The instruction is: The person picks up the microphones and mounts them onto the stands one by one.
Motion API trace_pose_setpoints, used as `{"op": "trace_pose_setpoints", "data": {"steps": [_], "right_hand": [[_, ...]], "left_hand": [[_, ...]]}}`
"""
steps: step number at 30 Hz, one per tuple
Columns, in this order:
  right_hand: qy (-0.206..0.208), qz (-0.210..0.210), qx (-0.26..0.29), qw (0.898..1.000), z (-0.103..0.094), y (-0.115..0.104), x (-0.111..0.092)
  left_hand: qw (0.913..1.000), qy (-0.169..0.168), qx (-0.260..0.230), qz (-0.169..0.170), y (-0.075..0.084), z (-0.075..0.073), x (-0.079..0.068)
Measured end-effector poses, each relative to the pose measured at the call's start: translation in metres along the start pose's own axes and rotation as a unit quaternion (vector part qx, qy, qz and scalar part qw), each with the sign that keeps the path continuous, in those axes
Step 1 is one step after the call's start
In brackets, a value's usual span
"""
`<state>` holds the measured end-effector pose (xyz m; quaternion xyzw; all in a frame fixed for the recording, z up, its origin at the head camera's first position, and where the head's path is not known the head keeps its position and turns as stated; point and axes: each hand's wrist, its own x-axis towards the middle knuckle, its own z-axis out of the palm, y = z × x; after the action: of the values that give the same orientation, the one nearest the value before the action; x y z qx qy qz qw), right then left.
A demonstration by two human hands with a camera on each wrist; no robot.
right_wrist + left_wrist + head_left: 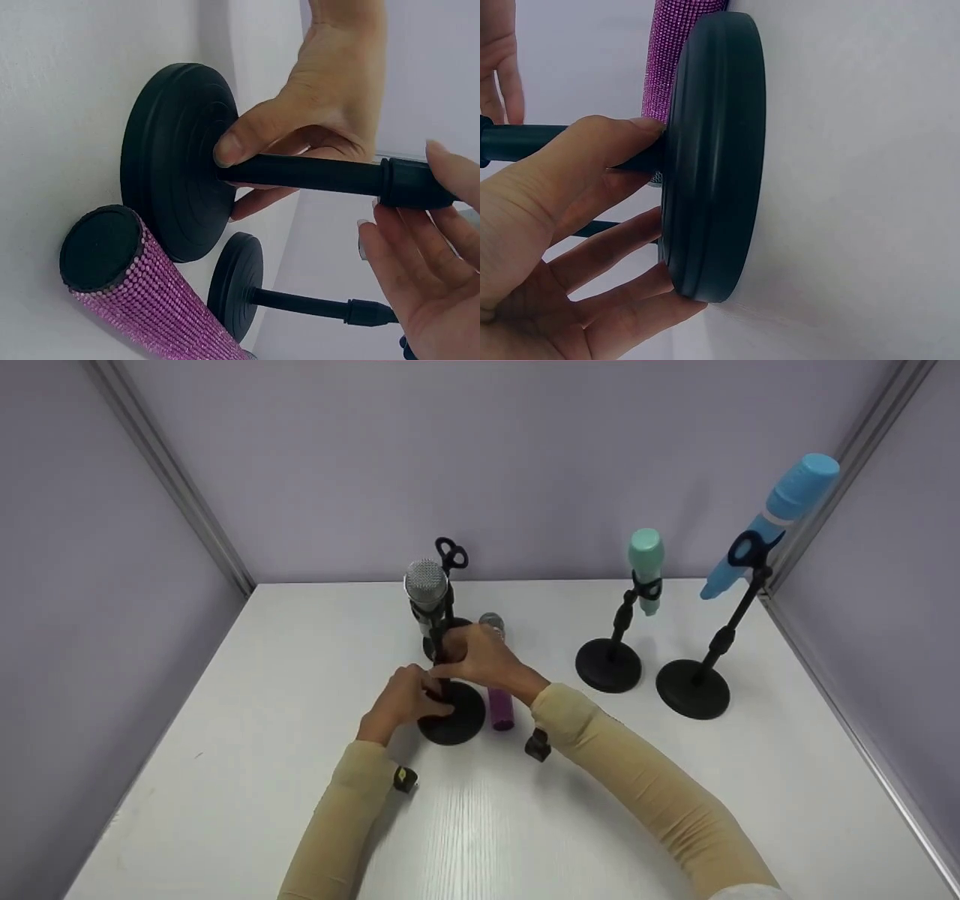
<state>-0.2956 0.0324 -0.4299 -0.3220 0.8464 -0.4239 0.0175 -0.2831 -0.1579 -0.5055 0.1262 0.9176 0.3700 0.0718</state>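
A black desk microphone stand (459,724) with a round base stands in front of me, a silver-headed microphone (425,585) in its clip. Low on its pole, just above the base, my left hand (405,701) grips it, thumb along the pole and some fingertips at the base's edge. My right hand (480,656) holds the collar (416,184) higher up between thumb and fingers. A microphone with a purple rhinestone handle (169,300) lies on the table right beside the base, partly hidden by my right hand in the head view.
Behind the held stand is another black stand with a bare clip (451,553). To the right, a small stand (609,666) carries a mint microphone (646,555), and a taller stand (694,690) carries a blue one (802,487). Grey walls border the white table (247,720).
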Motion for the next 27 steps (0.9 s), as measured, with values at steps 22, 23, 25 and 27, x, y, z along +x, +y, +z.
{"op": "trace_pose_setpoints", "data": {"steps": [22, 23, 25, 27], "right_hand": [[-0.047, 0.031, 0.022, 0.998, -0.0016, -0.0046, -0.0002], [-0.036, 0.030, 0.012, 0.999, -0.0011, -0.0048, -0.0003], [-0.014, 0.030, -0.001, 0.999, -0.0001, -0.0055, -0.0007], [0.005, 0.029, -0.008, 1.000, 0.0011, -0.0056, -0.0009]], "left_hand": [[1.0000, 0.002, 0.003, 0.007, 0.0006, 0.0011, -0.0009], [1.0000, 0.002, 0.003, 0.007, 0.0008, 0.0009, -0.0011], [1.0000, 0.001, 0.003, 0.006, 0.0011, 0.0006, -0.0012], [1.0000, 0.000, 0.003, 0.004, 0.0014, 0.0004, -0.0011]]}}
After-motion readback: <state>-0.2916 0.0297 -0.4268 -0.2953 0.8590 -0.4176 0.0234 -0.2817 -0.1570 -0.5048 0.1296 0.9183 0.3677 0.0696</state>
